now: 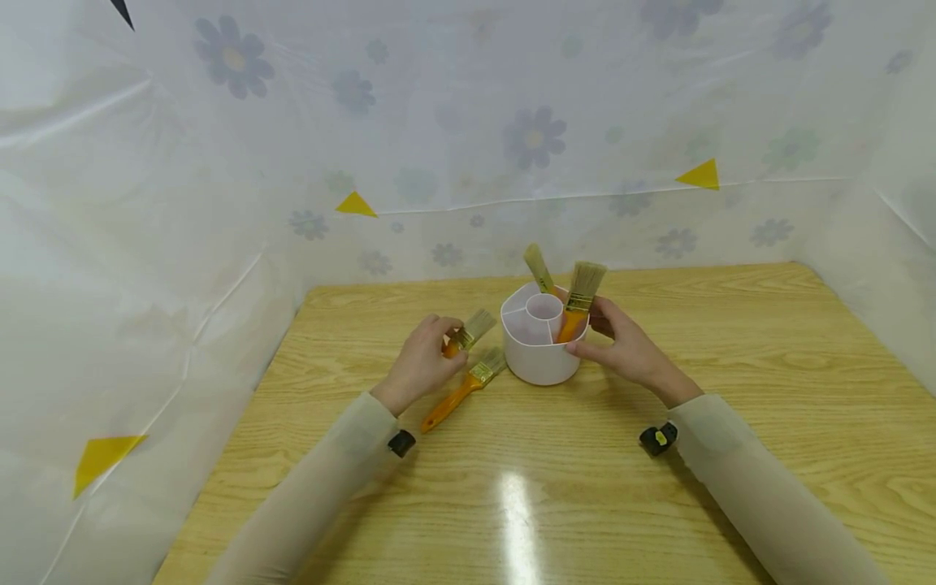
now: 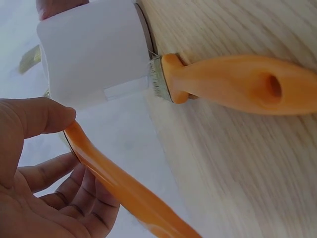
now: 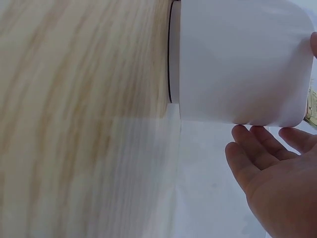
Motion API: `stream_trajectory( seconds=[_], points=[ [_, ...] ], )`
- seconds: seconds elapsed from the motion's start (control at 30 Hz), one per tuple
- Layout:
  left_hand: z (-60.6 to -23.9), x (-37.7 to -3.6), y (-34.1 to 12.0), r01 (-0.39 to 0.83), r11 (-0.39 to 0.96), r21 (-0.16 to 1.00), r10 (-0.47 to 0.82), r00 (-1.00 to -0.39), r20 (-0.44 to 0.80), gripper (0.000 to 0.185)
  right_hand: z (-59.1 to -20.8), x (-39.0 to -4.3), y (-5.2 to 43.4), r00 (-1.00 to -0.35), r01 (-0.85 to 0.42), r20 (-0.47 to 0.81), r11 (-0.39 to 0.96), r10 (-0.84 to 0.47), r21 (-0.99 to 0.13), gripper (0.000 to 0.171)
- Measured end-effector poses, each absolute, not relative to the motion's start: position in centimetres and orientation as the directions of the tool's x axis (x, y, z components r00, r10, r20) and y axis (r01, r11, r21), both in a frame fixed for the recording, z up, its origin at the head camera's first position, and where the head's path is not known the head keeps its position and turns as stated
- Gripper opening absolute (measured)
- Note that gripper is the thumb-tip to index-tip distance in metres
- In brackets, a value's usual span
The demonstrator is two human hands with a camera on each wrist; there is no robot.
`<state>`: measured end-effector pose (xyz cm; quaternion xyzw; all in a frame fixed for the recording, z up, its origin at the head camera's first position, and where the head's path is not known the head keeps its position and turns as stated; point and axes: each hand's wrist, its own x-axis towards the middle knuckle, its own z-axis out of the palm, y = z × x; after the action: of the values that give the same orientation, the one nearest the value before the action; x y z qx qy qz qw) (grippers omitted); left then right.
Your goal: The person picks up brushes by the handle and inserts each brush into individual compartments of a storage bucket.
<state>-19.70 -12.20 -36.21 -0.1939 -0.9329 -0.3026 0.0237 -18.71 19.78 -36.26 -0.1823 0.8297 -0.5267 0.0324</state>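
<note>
Over on the left, the left hand (image 1: 422,360) has its fingers and thumb curled round the orange handle of a small flat paintbrush with pale bristles and a brass ferrule (image 1: 468,333), and the left wrist view shows that handle (image 2: 114,181) pinched between thumb and fingers, raised off the wood and not yet over the pot. Just beside it a second orange-handled paintbrush (image 1: 464,388) lies flat on the light wooden table (image 1: 731,341), its bristle end close against the wall of the round white plastic organiser pot with divided compartments (image 1: 543,357). In the pot itself, two more orange-handled brushes stand bristles up, one leaning at the back (image 1: 539,270) and one in the right-hand compartment (image 1: 580,302). On the right, the right hand (image 1: 627,348) steadies the pot with relaxed, straightish fingers laid against its side; the right wrist view shows the fingertips (image 3: 257,144) at the white wall (image 3: 237,59), not wrapped around it. My read: this is the loading stage, two brushes in, one in the grip, one waiting. The next move looks to call for swinging the held brush handle-down over a free compartment while the right hand keeps the pot from sliding
</note>
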Motion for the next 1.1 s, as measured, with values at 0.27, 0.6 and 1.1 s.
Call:
stream_trajectory(
  seconds=[0.27,0.6,1.1],
  points=[
    [-35.7,-19.8,-12.1,0.417,0.722,0.553,0.359,-0.908,0.216,0.044,-38.0,-19.7,20.5,-0.934,-0.272,0.153,0.366,-0.323,-0.890,0.080],
    [-35.2,-19.7,-11.5,0.451,0.707,0.544,0.382,-0.892,0.243,0.045,-39.0,-20.1,20.8,-0.936,-0.274,0.163,0.353,-0.312,-0.895,0.077],
    [-34.4,-19.8,-10.2,0.477,0.667,0.572,0.391,-0.878,0.276,0.044,-39.0,-20.1,20.8,-0.932,-0.281,0.174,0.330,-0.319,-0.901,0.073]
  ],
)
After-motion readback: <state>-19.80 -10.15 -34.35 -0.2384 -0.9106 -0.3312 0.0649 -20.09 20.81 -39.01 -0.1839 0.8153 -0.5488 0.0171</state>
